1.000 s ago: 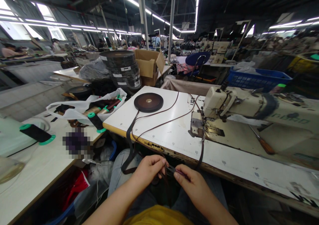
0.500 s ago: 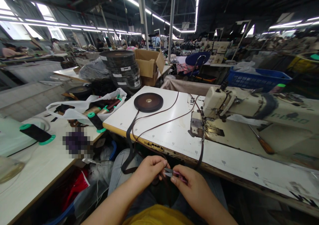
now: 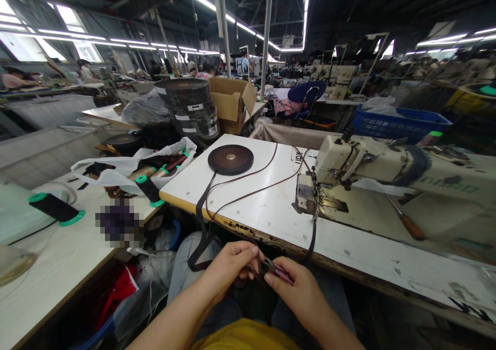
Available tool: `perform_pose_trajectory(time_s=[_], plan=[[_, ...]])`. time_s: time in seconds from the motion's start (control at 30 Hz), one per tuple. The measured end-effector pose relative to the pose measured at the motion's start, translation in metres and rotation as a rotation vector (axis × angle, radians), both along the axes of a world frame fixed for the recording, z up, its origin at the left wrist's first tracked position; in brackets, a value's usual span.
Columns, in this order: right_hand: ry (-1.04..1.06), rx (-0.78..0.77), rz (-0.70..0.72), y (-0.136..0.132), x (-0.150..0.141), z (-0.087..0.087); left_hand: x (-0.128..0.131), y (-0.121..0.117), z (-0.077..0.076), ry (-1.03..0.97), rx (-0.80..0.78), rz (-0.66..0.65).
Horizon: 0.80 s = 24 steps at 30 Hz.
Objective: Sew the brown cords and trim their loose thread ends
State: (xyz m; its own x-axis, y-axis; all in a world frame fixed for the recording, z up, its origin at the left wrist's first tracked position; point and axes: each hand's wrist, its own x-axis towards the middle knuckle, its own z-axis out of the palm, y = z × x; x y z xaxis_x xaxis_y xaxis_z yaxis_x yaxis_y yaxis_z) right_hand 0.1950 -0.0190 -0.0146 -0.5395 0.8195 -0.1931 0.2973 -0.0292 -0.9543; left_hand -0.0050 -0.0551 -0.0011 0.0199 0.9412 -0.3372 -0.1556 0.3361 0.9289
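Above the lap, the left hand [image 3: 234, 262] pinches a brown strip [image 3: 260, 271] between thumb and fingers; the right hand [image 3: 300, 288] grips snips [image 3: 282, 273], blades beside it. Tape is partly unwound from the roll [image 3: 220, 162], flat on the white table [image 3: 263, 205]. Whether any cut is complete cannot be determined.

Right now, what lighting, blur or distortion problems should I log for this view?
Head view, left and top: windows and tube lights blown out under a dark roof; head view, centre: soft glare on the white tabletop, scissors indistinct in dim light; head view, right: background smeared, edges stretched; head view, left: one pixelated patch.
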Motion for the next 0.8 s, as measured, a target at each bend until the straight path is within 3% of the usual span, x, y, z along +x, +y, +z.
perform_pose_trajectory(time_s=[0.13, 0.4, 0.47, 0.6, 0.7, 0.8], plan=[[0.217, -0.228, 0.034, -0.006, -0.010, -0.001, 0.001, -0.004, 0.004, -0.168, -0.027, 0.017], [0.302, -0.489, 0.042, -0.016, -0.002, -0.006, 0.005, -0.007, 0.002, -0.346, 0.013, 0.098], [0.295, -0.475, 0.035, -0.015, -0.002, -0.007, 0.007, -0.005, -0.003, -0.275, 0.014, 0.150], [0.252, -0.305, -0.062, -0.008, -0.004, -0.011, 0.007, -0.001, -0.013, -0.150, 0.009, 0.243], [0.222, -0.206, -0.108, -0.005, -0.004, -0.013, 0.005, 0.000, -0.016, -0.119, 0.017, 0.266], [0.206, -0.202, -0.081, -0.007, -0.002, -0.010, 0.005, 0.000, -0.014, -0.092, 0.011, 0.265]])
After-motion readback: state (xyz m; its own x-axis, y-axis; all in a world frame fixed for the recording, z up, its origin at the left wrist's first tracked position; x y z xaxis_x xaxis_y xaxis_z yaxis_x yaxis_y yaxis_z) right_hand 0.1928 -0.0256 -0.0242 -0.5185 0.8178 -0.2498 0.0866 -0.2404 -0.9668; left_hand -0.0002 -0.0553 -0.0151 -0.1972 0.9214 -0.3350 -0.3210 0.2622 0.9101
